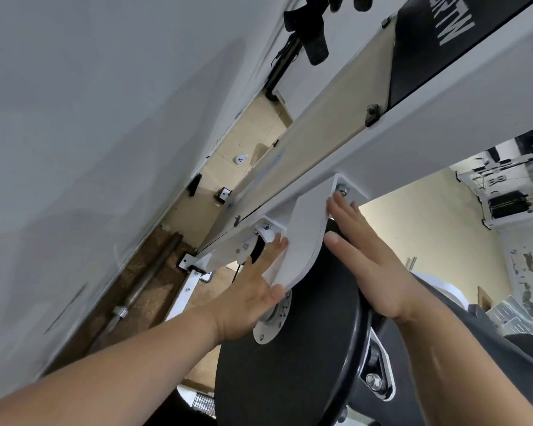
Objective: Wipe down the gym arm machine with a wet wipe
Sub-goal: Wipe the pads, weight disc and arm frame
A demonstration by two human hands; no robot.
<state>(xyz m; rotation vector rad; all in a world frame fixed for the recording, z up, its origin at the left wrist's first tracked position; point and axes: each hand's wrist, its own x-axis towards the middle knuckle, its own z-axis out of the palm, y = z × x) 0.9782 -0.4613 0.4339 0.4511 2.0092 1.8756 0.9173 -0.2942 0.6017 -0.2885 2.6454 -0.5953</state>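
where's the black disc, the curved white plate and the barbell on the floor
black disc (290, 364): head view, bare lower face
curved white plate (308, 235): head view, middle of its face
barbell (150, 272): head view, middle of the shaft

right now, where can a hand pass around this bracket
Free: the black disc face below both wrists, and the beam above the bracket. Crowded: the bracket itself, left hand on one side, right hand on the other, bolts at its top.
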